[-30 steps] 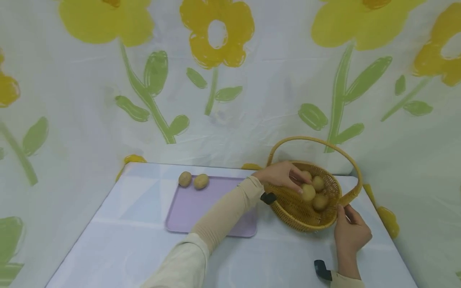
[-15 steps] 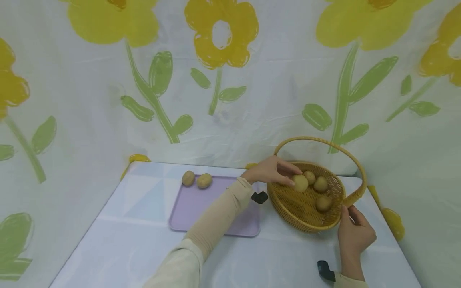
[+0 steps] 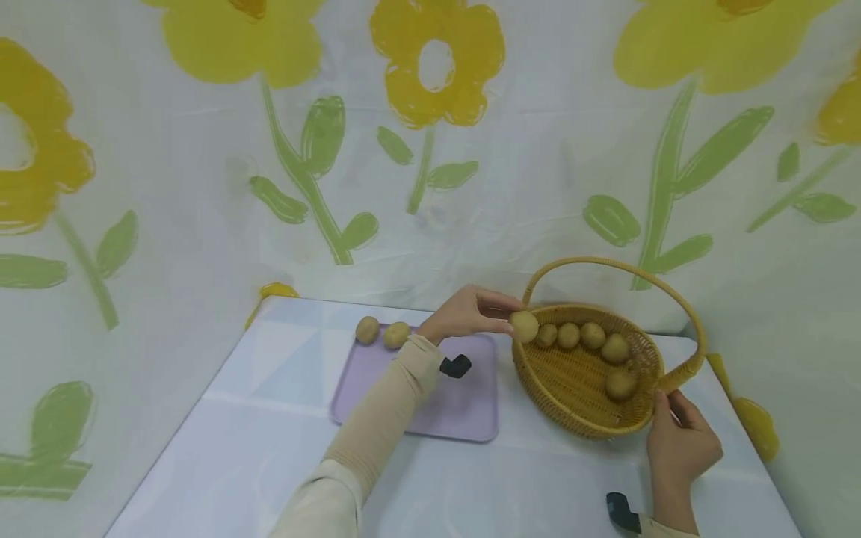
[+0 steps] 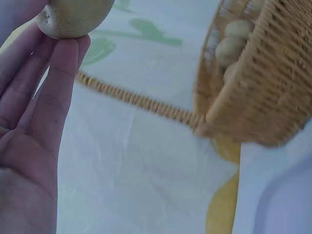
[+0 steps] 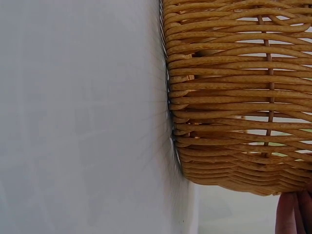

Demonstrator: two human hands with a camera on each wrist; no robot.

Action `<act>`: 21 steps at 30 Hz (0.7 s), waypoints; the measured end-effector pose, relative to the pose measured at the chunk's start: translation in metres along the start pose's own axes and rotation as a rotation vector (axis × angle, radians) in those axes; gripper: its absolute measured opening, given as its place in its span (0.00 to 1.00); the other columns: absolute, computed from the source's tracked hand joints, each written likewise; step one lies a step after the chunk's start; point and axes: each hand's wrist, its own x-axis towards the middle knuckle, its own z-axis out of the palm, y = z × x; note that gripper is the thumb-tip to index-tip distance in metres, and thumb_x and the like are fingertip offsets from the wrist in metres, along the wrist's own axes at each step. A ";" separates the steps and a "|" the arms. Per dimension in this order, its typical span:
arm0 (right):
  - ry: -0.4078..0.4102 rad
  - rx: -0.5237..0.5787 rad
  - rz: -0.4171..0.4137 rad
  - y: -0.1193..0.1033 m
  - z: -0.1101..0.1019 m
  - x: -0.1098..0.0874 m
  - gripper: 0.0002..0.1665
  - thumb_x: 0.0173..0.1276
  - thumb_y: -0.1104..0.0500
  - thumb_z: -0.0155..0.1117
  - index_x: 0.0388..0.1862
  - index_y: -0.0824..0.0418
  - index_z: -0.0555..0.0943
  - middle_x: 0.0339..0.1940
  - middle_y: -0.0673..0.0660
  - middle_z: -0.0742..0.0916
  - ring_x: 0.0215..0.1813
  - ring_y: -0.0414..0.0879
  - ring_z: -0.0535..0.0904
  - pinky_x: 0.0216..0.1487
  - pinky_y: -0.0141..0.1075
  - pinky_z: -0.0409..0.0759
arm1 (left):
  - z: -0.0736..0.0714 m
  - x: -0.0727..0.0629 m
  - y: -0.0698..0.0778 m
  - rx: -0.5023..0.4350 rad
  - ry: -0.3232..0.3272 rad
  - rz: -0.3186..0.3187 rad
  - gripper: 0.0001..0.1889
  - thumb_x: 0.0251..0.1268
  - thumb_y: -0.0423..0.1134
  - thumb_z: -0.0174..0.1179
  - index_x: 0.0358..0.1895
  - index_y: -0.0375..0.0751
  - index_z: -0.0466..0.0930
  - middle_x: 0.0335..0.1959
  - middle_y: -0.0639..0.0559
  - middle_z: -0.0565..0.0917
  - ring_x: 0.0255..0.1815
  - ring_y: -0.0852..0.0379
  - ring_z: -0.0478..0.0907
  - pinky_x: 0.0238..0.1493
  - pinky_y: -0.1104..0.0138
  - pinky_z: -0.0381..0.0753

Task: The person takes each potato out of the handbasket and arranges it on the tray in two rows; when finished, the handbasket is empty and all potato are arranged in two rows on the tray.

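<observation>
In the head view, my left hand (image 3: 464,314) pinches a potato (image 3: 523,327) between thumb and fingers, above the left rim of a wicker basket (image 3: 572,418). The left wrist view shows that potato (image 4: 80,19) close up at the fingertips, apart from the basket (image 4: 263,97). Several more potatoes (image 3: 592,335) lie inside, along the basket's back and right side. At the basket's front right, my right hand (image 3: 682,441) grips the rim by the foot of the handle. Only a few fingertips (image 5: 286,214) of it show in the right wrist view, below the weave.
A lilac tray (image 3: 457,411) lies left of the basket, partly under my left forearm. Two potatoes, a browner one (image 3: 367,329) and a yellower one (image 3: 397,335), sit at its back left corner. The tall handle (image 3: 625,267) arches over the basket. A flower-print cloth (image 3: 525,202) hangs behind the table.
My left hand has carried its potato leftward from the middle of the basket to above its left rim. My right hand keeps its grip on the basket. The head view has turned slightly left.
</observation>
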 end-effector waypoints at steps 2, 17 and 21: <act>0.001 0.011 0.006 0.001 0.000 0.000 0.18 0.67 0.56 0.73 0.53 0.63 0.87 0.37 0.26 0.86 0.35 0.13 0.78 0.38 0.09 0.76 | -0.006 -0.006 -0.002 -0.017 0.026 -0.012 0.23 0.59 0.30 0.74 0.59 0.35 0.84 0.59 0.43 0.86 0.59 0.50 0.85 0.61 0.64 0.85; 0.006 0.030 0.013 0.000 0.000 -0.001 0.16 0.67 0.56 0.73 0.52 0.58 0.88 0.36 0.26 0.86 0.36 0.15 0.79 0.38 0.09 0.76 | -0.045 -0.061 -0.012 0.056 0.218 -0.073 0.21 0.59 0.35 0.75 0.57 0.42 0.87 0.58 0.47 0.87 0.58 0.55 0.85 0.60 0.64 0.85; 0.004 0.024 0.024 -0.002 0.000 -0.002 0.17 0.67 0.56 0.72 0.53 0.61 0.87 0.34 0.24 0.85 0.36 0.15 0.78 0.37 0.08 0.76 | -0.053 -0.075 -0.016 0.054 0.263 -0.085 0.22 0.59 0.33 0.75 0.58 0.38 0.86 0.59 0.44 0.86 0.59 0.51 0.85 0.61 0.64 0.85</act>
